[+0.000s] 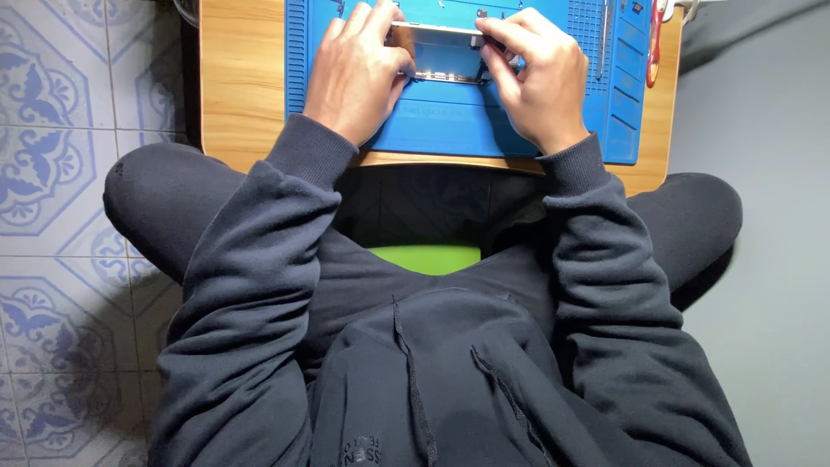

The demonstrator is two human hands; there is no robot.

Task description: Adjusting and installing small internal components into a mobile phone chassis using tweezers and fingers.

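Observation:
A thin rectangular device with a metal edge (437, 35), like an opened phone, is held above a blue work mat (450, 125). My left hand (359, 69) grips its left end, fingers curled over the top edge. My right hand (536, 73) grips its right end with fingertips pinching the frame. Both hands rest low on the mat. The device's face is mostly hidden by my fingers.
The mat lies on a small wooden table (238, 78). A red-handled tool (654, 43) sits at the mat's right edge. My legs in dark trousers straddle a green seat (424, 258). Patterned floor tiles (52, 156) are left, a grey floor right.

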